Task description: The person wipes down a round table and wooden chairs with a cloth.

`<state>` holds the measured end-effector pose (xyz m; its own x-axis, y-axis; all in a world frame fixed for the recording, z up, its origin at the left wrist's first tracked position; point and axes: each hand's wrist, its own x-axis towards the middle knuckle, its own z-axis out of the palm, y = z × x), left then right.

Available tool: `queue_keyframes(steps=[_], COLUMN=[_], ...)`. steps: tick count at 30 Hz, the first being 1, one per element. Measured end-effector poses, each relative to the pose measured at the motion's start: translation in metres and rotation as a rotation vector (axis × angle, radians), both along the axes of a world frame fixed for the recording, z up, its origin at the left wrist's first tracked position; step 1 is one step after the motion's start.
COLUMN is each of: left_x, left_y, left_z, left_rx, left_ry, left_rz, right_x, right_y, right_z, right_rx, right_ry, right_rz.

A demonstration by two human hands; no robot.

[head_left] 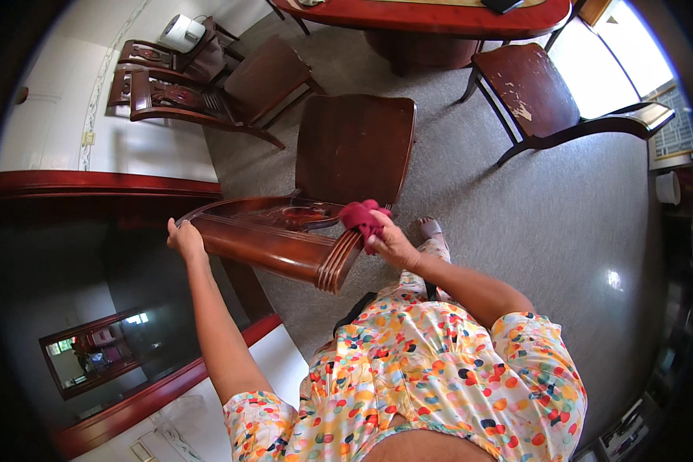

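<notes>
Before me stands a dark wooden chair (352,150) with a carved backrest (265,242), its glossy top rail nearest my body. At the left end of that rail, my left hand (186,239) grips the edge, with the fingertips partly hidden behind it. My right hand (394,242) holds a crumpled magenta cloth (362,218) against the right side of the backrest, just above the grooved end of the rail. The chair's seat extends away from me, and its legs are hidden below.
More wooden chairs (271,75) line the left wall, one bearing a white appliance (182,33). A chair with a worn seat (528,86) stands at right. A red-edged table (439,22) lies ahead. Close on my left is a red-framed doorway or mirror (107,183). Grey floor (531,231) spreads rightward.
</notes>
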<state>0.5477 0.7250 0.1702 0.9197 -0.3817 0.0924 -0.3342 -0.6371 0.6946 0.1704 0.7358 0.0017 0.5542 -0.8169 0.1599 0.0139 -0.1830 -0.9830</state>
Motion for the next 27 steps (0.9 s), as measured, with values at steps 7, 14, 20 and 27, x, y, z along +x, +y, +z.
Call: queue_keyframes(steps=[7, 14, 20, 27], left_x=[0.007, 0.023, 0.041, -0.034], left_y=[0.0, -0.002, -0.01, -0.023], left_z=[-0.004, -0.011, -0.025, 0.033], left_rx=[-0.051, -0.016, 0.044, 1.003], left_ry=[-0.088, -0.045, -0.026, -0.448], left_rz=[-0.056, -0.025, -0.014, -0.14], right_x=[0.028, 0.032, 0.006, -0.147], right_y=[0.005, 0.002, -0.013, -0.035], right_z=[0.086, 0.015, -0.017, 0.026], right_rx=[-0.533, -0.137, 0.624, 0.714], right_ry=[-0.301, -0.211, -0.309, -0.606], right_rz=[-0.023, -0.322, -0.437, -0.73])
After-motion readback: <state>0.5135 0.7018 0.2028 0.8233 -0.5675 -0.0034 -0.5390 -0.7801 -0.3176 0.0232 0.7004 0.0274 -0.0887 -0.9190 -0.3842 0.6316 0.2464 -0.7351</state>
